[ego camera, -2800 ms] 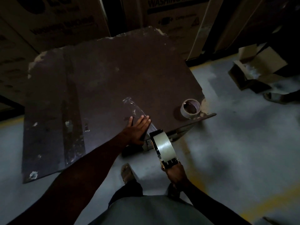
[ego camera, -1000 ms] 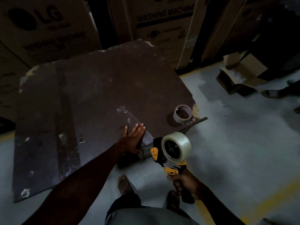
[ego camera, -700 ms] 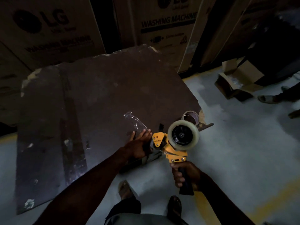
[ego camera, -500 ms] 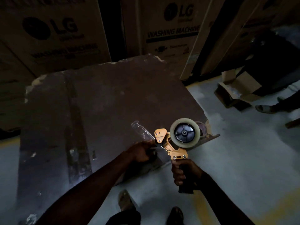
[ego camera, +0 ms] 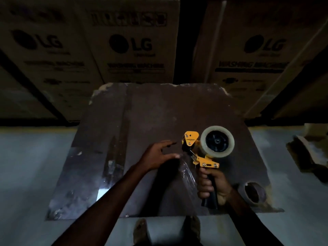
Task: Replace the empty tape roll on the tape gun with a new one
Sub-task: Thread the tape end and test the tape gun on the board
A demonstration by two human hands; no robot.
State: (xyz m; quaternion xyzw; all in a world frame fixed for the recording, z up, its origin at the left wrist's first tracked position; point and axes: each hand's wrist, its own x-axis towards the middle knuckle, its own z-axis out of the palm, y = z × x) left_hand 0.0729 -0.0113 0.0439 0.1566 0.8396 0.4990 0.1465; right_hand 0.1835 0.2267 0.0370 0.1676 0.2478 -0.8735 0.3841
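Observation:
An orange tape gun (ego camera: 198, 153) is held upright over the dark board (ego camera: 159, 121), my right hand (ego camera: 212, 183) shut on its black handle. A full clear tape roll (ego camera: 217, 142) sits on its hub. A strip of clear tape (ego camera: 186, 173) trails from the gun's front down to the board. Just left of the gun's front hovers my left hand (ego camera: 158, 155), fingers spread, thumb tip next to the tape strip. The empty tape core (ego camera: 253, 193) lies at the board's near right corner.
Large LG washing machine cartons (ego camera: 131, 47) stand in a row behind the board. An opened cardboard box (ego camera: 310, 150) lies on the grey floor to the right. My feet (ego camera: 142, 231) are at the board's near edge.
The gun has risen from the board's near edge to upright over the board. My left hand lifted off the pressed tape and opened beside the gun's front. The view shifted forward.

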